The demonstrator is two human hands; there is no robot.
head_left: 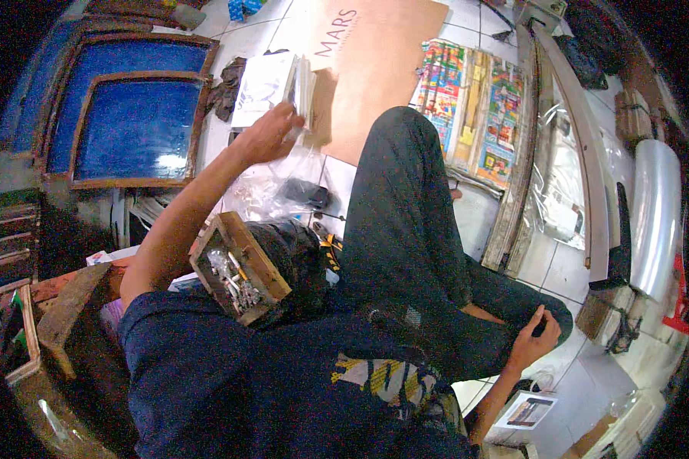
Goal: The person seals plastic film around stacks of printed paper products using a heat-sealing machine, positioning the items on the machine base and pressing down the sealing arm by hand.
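My left hand (269,136) reaches forward to the near right corner of a stack of white printed sheets or flat packs (266,86). Its fingers are curled together there, and what they grip, if anything, is hidden. Clear plastic wrap (264,187) lies crumpled on the floor below that wrist. Beyond the stack, to the right, is a large brown cardboard sheet (379,73). My right hand (534,343) rests on my bent right knee, fingers loosely curved and apart, with nothing visible in it.
Blue framed screens (134,130) lean at the left. A wooden box of cigarette butts (241,271) is beside my left side. Colourful printed sheets (475,111) lie ahead right, near long wooden bars (527,153). A roll of clear film (657,218) stands at far right.
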